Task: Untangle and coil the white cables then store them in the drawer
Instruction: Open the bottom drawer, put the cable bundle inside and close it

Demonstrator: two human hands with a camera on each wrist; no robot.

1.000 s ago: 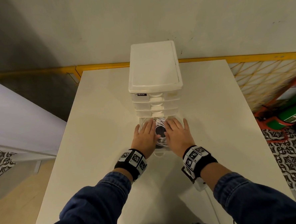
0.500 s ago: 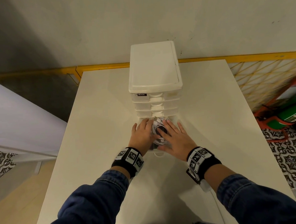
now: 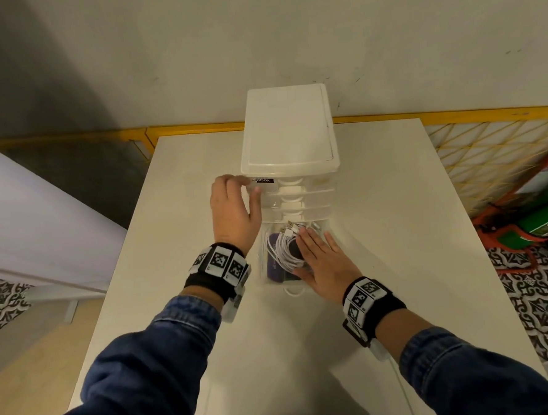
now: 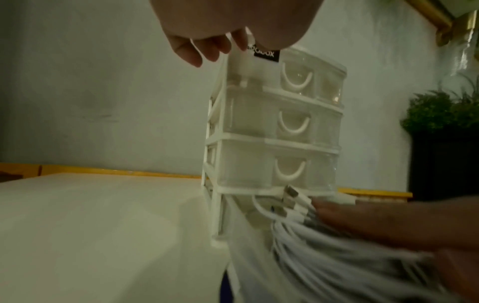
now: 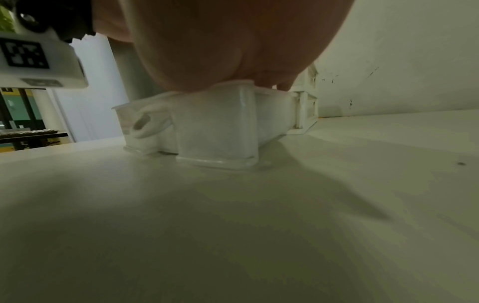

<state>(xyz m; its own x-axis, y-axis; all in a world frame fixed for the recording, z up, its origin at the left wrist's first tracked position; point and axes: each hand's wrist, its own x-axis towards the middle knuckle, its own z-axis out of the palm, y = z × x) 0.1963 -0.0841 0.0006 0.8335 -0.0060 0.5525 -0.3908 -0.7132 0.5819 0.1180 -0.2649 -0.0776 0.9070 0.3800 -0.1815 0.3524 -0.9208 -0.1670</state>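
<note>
A white drawer unit [image 3: 287, 136] stands mid-table with its bottom drawer [image 3: 264, 272] pulled out. Coiled white cables [image 3: 285, 248] lie in that drawer over a dark purple object [image 3: 274, 268], their USB plugs [image 4: 290, 196] pointing toward the unit. My right hand [image 3: 313, 249] lies flat on the coil with straight fingers, pressing it down. My left hand [image 3: 244, 185] is up at the unit's top left corner, thumb on the front beside the black label, fingers [image 4: 197, 49] curled round the side. The right wrist view shows the drawer [image 5: 215, 127] from the front, under my palm.
The white table [image 3: 395, 216] runs back to a grey wall. A yellow railing [image 3: 487, 149] borders its far and right sides. Red and green items [image 3: 543, 219] sit on the floor at the right. The three upper drawers [image 4: 285, 127] are closed.
My left hand has lifted off the cables and moved up to the unit's top left corner. My right hand stays on the coil, shifted slightly toward the drawer's middle.
</note>
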